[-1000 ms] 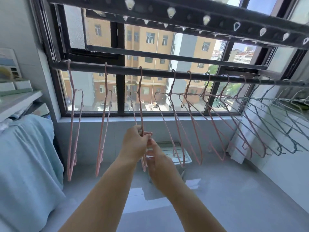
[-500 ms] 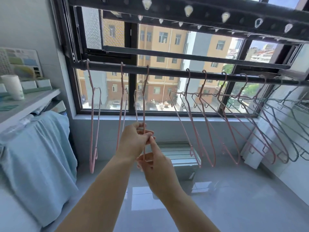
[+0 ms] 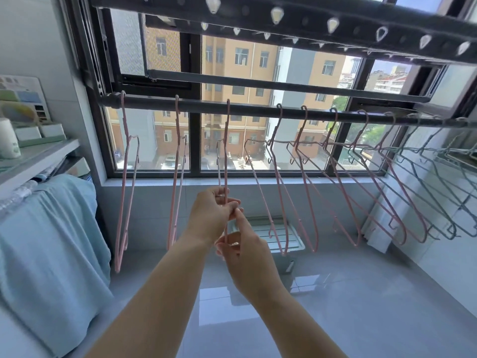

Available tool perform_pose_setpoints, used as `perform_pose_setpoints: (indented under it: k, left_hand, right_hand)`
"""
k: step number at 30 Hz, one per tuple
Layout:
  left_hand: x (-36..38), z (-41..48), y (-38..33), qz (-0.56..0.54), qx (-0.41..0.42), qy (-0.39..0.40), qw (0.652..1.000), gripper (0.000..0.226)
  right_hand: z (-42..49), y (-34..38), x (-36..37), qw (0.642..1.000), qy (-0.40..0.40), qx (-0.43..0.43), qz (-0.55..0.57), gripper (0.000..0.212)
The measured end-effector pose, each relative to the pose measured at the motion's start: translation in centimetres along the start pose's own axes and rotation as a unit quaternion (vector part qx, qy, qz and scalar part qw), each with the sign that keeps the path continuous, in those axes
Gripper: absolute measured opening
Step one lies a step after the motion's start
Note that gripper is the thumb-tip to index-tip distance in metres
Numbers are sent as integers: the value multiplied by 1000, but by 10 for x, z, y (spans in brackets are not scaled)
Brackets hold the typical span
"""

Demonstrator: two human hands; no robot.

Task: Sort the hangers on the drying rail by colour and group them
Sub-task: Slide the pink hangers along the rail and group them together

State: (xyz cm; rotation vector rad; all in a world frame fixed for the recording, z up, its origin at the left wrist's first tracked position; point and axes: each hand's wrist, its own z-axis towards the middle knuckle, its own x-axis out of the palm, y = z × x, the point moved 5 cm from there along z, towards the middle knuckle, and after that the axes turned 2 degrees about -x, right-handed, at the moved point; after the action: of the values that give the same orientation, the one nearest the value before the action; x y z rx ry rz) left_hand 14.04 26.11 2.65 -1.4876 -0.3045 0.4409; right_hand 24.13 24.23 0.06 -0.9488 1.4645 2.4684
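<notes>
Both hands are up in front of me on one hanger. My left hand [image 3: 210, 215] has its fingers curled round the long wire of a thin pink wire hanger [image 3: 226, 151], gripping it about halfway down. My right hand [image 3: 244, 254] is just below, touching the left. Its lower fingers are curled at the same wire near the bottom end and its forefinger points up against my left fingertips. The hanger hangs edge-on to me, almost straight down, with its hook over the dark metal drying rail [image 3: 258, 109] that runs across the window.

It is third from the left end of the rail. To its left hang two more pink hangers [image 3: 124, 177], spaced apart and also edge-on. To its right comes a closer row of pink ones [image 3: 305, 192], turned so their triangular shapes show and overlapping one another. Beyond those, at the far right end, the grey-blue wire hangers [image 3: 438, 192] are bunched together.

Above the rail is a dark bar with white clips [image 3: 333, 23]. Yellow apartment blocks [image 3: 245, 60] show through the glass. On my left a shelf [image 3: 38, 156] carries a white cup [image 3: 7, 143], with pale blue cloth [image 3: 51, 241] draped under it. A white slatted rack [image 3: 281, 233] sits on the glossy grey tiled floor [image 3: 361, 306] beneath the window.
</notes>
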Motion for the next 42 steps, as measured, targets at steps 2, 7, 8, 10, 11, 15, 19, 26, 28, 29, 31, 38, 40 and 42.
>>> perform_pose_setpoints:
  k: [2, 7, 8, 10, 11, 15, 19, 26, 28, 29, 31, 38, 40, 42]
  left_hand:
    - [4, -1, 1, 12, -1, 2, 1000, 33]
    - [4, -5, -2, 104, 2, -23, 994, 52]
    - [4, -7, -6, 175, 25, -48, 983, 59]
    - [5, -17, -22, 248, 117, -110, 955, 64]
    - [10, -20, -31, 244, 164, -117, 949, 60]
    - [48, -12, -36, 224, 153, 6, 963, 43]
    - [75, 1, -19, 272, 32, 87, 958, 43]
    - [74, 5, -4, 224, 23, 41, 973, 41]
    - [70, 5, -2, 207, 17, 36, 978, 40]
    - [68, 4, -2, 197, 13, 34, 980, 40]
    - [65, 4, -1, 186, 13, 29, 982, 39]
    - [66, 6, 5, 181, 13, 32, 983, 40]
    - [68, 6, 6, 174, 8, 30, 984, 40]
    - [70, 4, 4, 192, 12, 30, 981, 43]
  right_hand:
    - [-2, 1, -5, 1000, 21, 2, -12, 58]
    - [-8, 8, -55, 983, -128, -60, -116, 44]
    - [-7, 3, -67, 977, -170, -46, -121, 45]
    - [0, -14, -81, 976, -180, 16, -121, 51]
    - [3, -25, -81, 979, -158, 52, -118, 54]
    - [11, -54, -64, 987, -52, 137, -63, 52]
    - [17, -64, -52, 985, -71, 147, 47, 30]
    - [18, -61, -42, 992, -68, 86, 67, 33]
    - [17, -59, -43, 993, -67, 71, 64, 35]
    - [17, -57, -42, 994, -62, 66, 66, 35]
    - [17, -55, -39, 995, -49, 60, 68, 34]
    - [15, -56, -39, 995, -30, 56, 77, 36]
    - [14, -57, -41, 995, -24, 60, 71, 36]
    - [13, -57, -44, 996, -2, 61, 64, 37]
